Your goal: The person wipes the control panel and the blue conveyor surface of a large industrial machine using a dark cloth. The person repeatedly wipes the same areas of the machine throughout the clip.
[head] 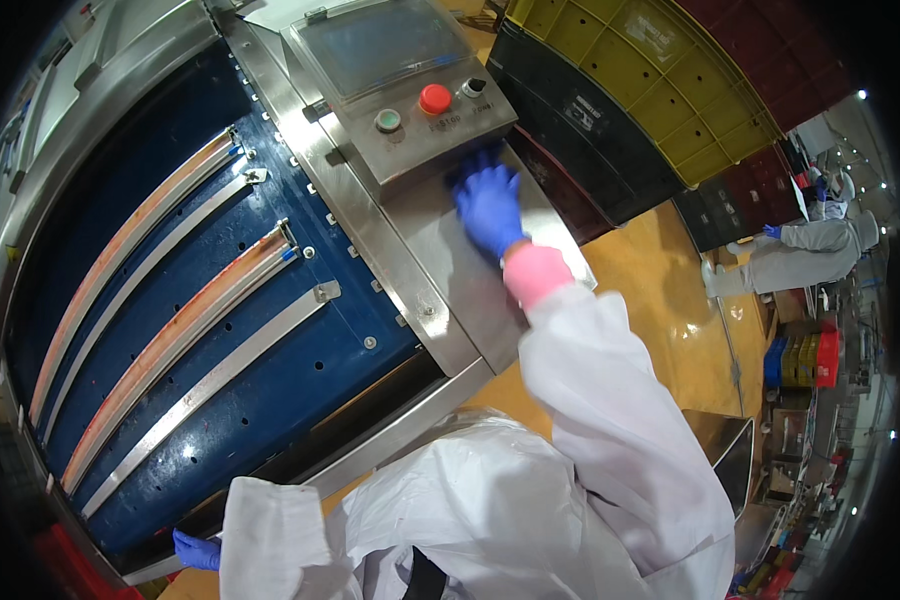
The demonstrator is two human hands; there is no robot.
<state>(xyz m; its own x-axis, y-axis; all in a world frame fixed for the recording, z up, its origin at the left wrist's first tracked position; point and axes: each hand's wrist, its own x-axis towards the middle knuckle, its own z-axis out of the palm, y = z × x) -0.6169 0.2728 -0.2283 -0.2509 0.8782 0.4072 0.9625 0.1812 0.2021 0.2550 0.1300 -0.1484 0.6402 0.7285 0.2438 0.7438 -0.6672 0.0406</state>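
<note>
My right hand [489, 202], in a blue glove with a pink cuff, reaches to the steel ledge below the control box [390, 154]; its fingertips are in shadow, so its grip is unclear. The box has a red emergency stop button [435, 99], a green button [388, 120] and a black knob [473, 88]. Down at the left, my left hand [196, 550], gloved in blue, is by the machine's front edge, partly hidden by the sleeve. Steel bars [217, 386] and reddish-stained channels [187, 322] lie across the blue machine bed [270, 375].
Black crates [585, 112] and a yellow crate [645, 75] are stacked beyond the control box. Two people in white [810, 255] are at the far right on the yellow floor [645, 300]. A steel rail [397, 427] runs along the machine's front.
</note>
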